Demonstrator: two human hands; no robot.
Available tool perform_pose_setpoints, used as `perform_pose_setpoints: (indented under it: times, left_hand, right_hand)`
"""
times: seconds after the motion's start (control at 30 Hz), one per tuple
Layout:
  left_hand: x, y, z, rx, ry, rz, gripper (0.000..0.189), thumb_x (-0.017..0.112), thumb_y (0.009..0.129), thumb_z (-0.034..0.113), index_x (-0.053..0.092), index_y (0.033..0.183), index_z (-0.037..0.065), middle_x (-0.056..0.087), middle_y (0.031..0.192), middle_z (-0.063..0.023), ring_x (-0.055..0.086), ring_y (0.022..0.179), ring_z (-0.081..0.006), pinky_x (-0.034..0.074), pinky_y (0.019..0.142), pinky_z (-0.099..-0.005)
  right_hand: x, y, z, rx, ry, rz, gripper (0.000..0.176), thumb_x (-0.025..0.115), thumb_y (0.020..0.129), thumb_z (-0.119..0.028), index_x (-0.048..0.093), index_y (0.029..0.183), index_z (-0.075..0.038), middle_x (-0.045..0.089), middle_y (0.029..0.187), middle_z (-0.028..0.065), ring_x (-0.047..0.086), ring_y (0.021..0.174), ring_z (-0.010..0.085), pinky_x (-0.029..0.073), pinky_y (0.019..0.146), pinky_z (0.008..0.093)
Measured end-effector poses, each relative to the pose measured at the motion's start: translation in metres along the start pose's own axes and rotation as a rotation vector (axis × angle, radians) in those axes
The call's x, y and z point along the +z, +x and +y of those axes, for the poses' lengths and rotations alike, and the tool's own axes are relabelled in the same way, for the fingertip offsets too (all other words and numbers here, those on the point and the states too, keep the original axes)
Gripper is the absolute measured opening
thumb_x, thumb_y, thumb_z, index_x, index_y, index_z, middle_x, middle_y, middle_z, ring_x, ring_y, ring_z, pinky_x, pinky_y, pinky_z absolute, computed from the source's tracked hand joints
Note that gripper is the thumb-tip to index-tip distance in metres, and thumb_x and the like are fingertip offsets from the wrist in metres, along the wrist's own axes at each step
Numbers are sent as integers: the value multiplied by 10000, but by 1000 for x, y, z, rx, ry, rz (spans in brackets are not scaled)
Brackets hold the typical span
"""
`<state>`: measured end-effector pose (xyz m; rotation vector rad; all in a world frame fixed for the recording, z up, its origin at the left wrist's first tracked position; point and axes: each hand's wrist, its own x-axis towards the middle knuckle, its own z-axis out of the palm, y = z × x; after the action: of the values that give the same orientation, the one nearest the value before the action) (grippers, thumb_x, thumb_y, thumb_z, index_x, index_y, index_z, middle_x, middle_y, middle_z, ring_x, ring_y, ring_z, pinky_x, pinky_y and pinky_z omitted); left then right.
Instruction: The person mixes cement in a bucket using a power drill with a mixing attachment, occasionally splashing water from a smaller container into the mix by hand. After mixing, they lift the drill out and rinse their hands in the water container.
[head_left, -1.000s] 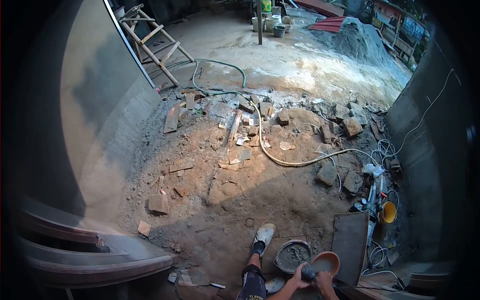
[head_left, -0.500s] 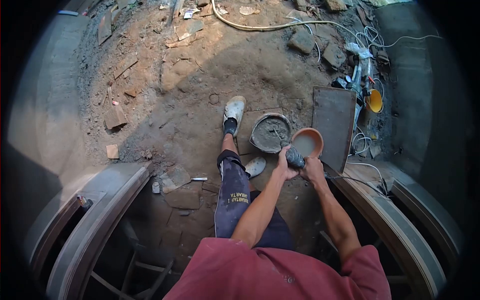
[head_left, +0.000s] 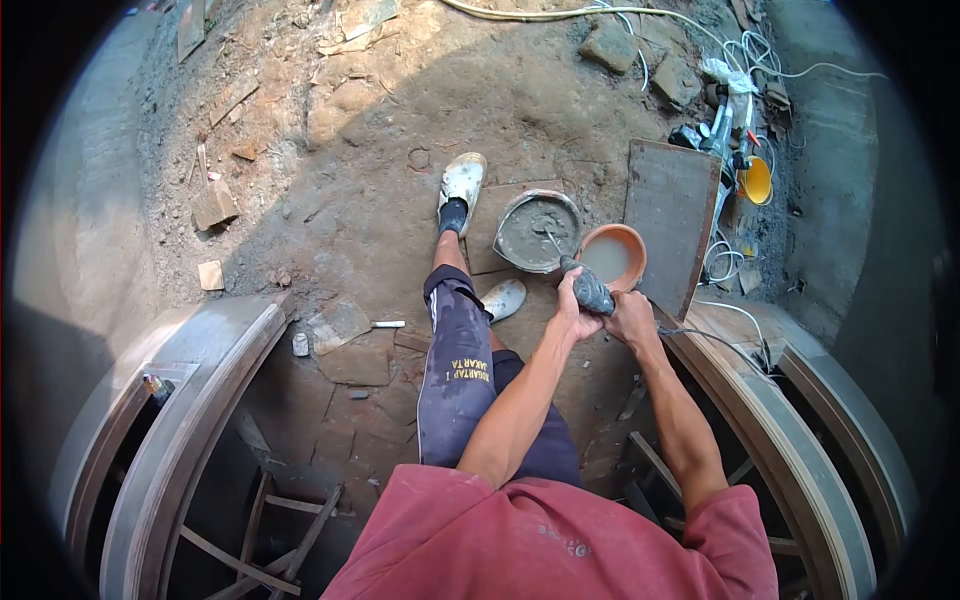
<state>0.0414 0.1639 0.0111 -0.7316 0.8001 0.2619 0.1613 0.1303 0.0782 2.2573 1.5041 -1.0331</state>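
Observation:
A dark, mortar-smeared power tool [head_left: 590, 290] is held in both hands, its thin metal shaft reaching into grey wet mortar in a bucket [head_left: 510, 247]. My left hand [head_left: 573, 308] wraps round the tool's body on its left side. My right hand [head_left: 632, 318] grips its rear end, where a dark cable runs off to the right. Close beside the bucket, just beyond the hands, stands an orange-brown round tub [head_left: 633, 252] with cloudy liquid in it.
Right of the tub lies a flat dark board [head_left: 672, 225]. Beyond it are a yellow bucket [head_left: 757, 181], white cables and pipes. A hose [head_left: 540, 14] crosses the far ground near rocks [head_left: 608, 48]. Curved frames [head_left: 200, 420] flank my legs, with wooden bars below.
The view has shifted, so the ground and buckets sit slightly higher in the picture. Both hands keep hold of the tool, with its shaft still in the mortar.

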Motion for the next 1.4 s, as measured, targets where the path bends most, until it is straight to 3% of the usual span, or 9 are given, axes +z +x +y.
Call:
perform_pose_setpoints:
  times: [0.23,0.47,0.67,0.83,1.4]
  left_hand:
    - [-7,0,-8,-8,-53,-45,477,554,816,555,604,1040,137,624,1031,-73,583,989,-259,462,912,-488]
    - [-19,6,-20,64,-88,-62,473,551,821,551,602,1057,143,621,1044,-58,576,1015,-254,451,933,-483]
    - [-9,-11,-8,46,-71,-1,406,546,842,512,605,1009,147,627,996,-46,589,951,-234,470,886,-448]
    - [-14,-8,8,28,28,-33,362,547,850,472,619,924,125,641,842,-50,613,817,-237,494,838,-422]
    - [-8,-5,23,-59,62,-14,259,613,791,367,604,847,115,639,836,-70,611,802,-235,508,813,-412]
  right_hand:
    - [-1,-4,6,-29,18,-1,264,728,618,-196,704,801,-6,661,756,252,671,759,412,544,749,492]
    - [2,-7,9,-50,-13,-39,275,729,631,-232,703,806,-22,664,768,241,668,758,409,547,741,489]
    - [9,-8,0,-39,-13,2,267,721,670,-246,699,825,-30,670,784,239,669,762,411,545,730,490]
    - [24,-6,-8,19,-6,33,269,709,704,-247,695,856,-26,674,792,239,673,771,410,546,723,488]
    - [31,-8,-13,65,34,130,241,692,714,-222,692,821,-6,662,762,252,665,741,431,540,696,497]
